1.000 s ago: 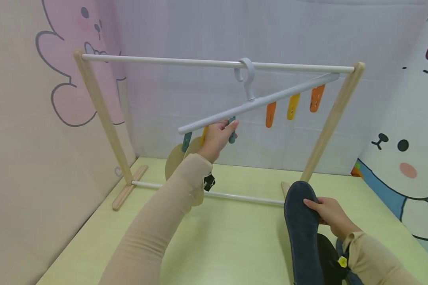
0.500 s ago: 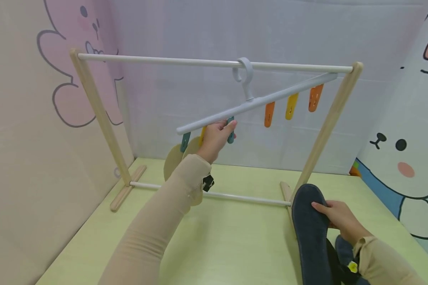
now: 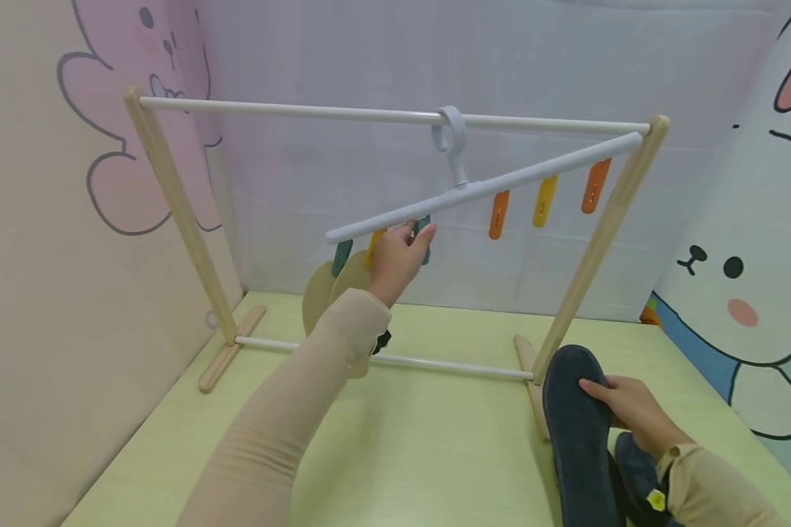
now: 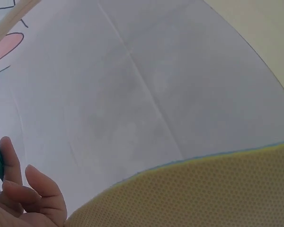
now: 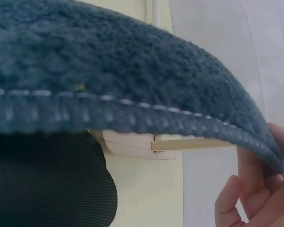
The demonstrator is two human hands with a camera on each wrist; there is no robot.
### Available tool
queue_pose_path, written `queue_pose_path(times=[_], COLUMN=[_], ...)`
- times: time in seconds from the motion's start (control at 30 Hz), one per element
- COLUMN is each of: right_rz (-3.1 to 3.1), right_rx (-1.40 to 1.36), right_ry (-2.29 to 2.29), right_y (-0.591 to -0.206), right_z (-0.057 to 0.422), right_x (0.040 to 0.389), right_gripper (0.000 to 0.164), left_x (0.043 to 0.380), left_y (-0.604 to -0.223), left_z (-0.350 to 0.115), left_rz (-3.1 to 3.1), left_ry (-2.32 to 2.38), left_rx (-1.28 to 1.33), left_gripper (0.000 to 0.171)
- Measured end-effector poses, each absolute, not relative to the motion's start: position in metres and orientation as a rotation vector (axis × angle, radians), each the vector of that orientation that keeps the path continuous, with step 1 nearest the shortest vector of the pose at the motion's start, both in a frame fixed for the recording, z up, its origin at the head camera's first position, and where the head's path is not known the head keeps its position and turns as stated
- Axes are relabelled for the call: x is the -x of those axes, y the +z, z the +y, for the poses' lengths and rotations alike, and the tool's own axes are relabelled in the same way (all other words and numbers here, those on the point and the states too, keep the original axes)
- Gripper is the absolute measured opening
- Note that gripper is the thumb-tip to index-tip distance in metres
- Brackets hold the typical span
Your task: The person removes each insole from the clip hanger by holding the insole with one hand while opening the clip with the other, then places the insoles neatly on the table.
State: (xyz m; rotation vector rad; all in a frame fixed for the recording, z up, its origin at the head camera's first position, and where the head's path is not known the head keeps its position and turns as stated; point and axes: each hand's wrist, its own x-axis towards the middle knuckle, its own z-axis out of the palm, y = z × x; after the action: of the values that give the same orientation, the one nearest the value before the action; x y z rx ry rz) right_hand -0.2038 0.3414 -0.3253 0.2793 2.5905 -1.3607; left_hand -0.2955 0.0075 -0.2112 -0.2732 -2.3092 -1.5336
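Observation:
A white hanger (image 3: 501, 183) hangs tilted, its left end lower, with clips along its underside. My left hand (image 3: 398, 262) pinches the teal clip (image 3: 425, 251) nearest the hook on the left side; that clip also shows at the edge of the left wrist view. Two beige insoles (image 3: 318, 300) hang from the left clips, a yellow clip (image 3: 374, 245) and an outer teal clip (image 3: 342, 258). Low on the right, my right hand (image 3: 633, 406) holds a dark blue insole (image 3: 575, 439) near its upper end, thumb on its face. Its fuzzy surface fills much of the right wrist view.
The hanger hooks over the upper white rod (image 3: 270, 110) of a wooden-post rack. Two orange clips and a yellow clip (image 3: 545, 201) hang on its right half. Another dark blue piece (image 3: 635, 461) is behind the held insole. Printed curtains (image 3: 343, 44) surround the pale table (image 3: 422, 454).
The hanger's right end has swung a little to the right. The right hand and dark blue insole have shifted slightly right and down. The left hand stays at the teal clip.

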Motion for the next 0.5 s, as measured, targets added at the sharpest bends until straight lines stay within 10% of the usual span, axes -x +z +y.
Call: queue_pose_path(times=[0.5], right_rz=[2.534], right_rx=[-0.317], right_ry=[-1.359], right_y=[-0.339], right_z=[0.354], right_x=[0.192], right_gripper=[0.07], left_x=[0.299], left_y=[-0.217], left_z=[0.002], left_rz=[-2.291], left_ry=[-1.293], left_rx=[0.367], left_gripper=[0.037])
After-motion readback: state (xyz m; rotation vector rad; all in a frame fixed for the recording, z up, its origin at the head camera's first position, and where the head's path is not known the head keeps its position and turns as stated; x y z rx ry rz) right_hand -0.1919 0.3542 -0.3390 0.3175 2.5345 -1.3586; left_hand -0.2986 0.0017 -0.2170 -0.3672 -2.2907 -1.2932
